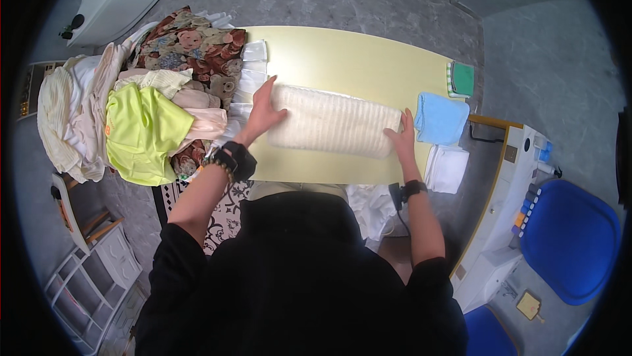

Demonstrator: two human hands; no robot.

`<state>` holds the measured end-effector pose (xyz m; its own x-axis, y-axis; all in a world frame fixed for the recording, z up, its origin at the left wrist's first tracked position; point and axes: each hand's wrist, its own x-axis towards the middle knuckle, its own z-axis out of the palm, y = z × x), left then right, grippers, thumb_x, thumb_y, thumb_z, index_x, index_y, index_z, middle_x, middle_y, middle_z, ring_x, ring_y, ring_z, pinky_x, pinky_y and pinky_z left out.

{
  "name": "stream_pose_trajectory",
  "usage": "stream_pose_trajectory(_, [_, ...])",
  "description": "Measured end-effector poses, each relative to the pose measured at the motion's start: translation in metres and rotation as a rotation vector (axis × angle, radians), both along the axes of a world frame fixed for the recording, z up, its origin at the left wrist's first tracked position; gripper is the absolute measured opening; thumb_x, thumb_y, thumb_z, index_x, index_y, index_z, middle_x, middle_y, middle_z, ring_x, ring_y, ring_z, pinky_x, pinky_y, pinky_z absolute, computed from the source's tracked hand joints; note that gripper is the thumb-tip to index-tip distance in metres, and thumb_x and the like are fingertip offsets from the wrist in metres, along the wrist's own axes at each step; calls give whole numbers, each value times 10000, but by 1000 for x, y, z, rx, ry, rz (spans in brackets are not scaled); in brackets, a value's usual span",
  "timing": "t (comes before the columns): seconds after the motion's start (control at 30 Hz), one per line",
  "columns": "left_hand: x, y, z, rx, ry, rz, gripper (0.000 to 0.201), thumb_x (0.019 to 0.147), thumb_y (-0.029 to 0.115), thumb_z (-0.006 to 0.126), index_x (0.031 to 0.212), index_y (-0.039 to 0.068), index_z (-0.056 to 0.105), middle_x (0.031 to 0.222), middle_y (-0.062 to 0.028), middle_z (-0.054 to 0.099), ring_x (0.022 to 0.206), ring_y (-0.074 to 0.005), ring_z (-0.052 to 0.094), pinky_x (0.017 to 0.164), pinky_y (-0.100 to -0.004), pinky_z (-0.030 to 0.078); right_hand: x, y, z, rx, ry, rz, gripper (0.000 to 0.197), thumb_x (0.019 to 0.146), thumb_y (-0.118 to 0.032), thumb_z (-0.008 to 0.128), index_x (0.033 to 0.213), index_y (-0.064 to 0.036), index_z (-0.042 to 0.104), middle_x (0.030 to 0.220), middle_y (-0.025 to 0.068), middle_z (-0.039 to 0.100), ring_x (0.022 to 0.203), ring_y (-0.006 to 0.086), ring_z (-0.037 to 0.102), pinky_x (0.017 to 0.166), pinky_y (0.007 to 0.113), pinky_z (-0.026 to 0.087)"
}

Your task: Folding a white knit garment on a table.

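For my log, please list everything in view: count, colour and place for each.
Ribbed cloth: 1, cream, mid-table
Table: 1, pale yellow, centre
Lime garment: 1, yellow-green, on the left-hand pile
Bear-print fabric: 1, brown-red, far side of that pile
Other piled clothes: several, white and pale pink, left
Folded cloths: green, light blue, white, one each, table's right end
White fabric: bundle, below the near edge
Blue rounded shapes: 2, blue, lower right, kind unclear
Furniture: several, mostly white, around the rim
Wristbands: black, both wrists
Left hand: 1, bare, cloth's left end
Right hand: 1, bare, cloth's right end
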<state>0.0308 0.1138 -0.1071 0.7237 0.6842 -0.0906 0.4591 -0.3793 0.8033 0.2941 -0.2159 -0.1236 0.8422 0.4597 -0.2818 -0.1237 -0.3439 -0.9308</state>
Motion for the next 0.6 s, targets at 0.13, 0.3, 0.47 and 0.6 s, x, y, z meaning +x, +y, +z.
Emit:
stream_pose_trajectory(0.13, [21,22,23,166,277,-397,856,643,166,729,1424,102,385,1243,-161,529,1181,-383,455,1023,-472,361,14,15,17,-244,-177,319,840,668,-49,755,1422,-52,383,1273,208,554,1184,339,533,1000,381,430])
stream_pose_trajectory(0.3, [32,31,42,311,519,-640,560,646,187,717,1178,66,595,989,-132,591,1008,-368,535,871,-451,440,15,12,46,-502,-411,548,482,684,-60,735,1147,-6,614,1131,196,627,1078,340,586,921,376,472])
stream_pose_trajectory(0.47, [21,31,99,17,260,-638,278,663,134,669,911,34,594,911,-162,605,932,-364,583,788,-436,484,-2,20,112,-268,-165,374,276,694,10,687,958,17,608,1013,144,650,966,304,617,847,376,490])
stream_pose_trajectory(0.6, [1,11,141,11,251,-707,263,661,85,667,894,22,565,950,-170,605,942,-376,582,772,-451,486,-18,-8,127,-154,-355,379,267,694,35,679,945,-5,595,1018,131,648,1001,320,602,873,381,478])
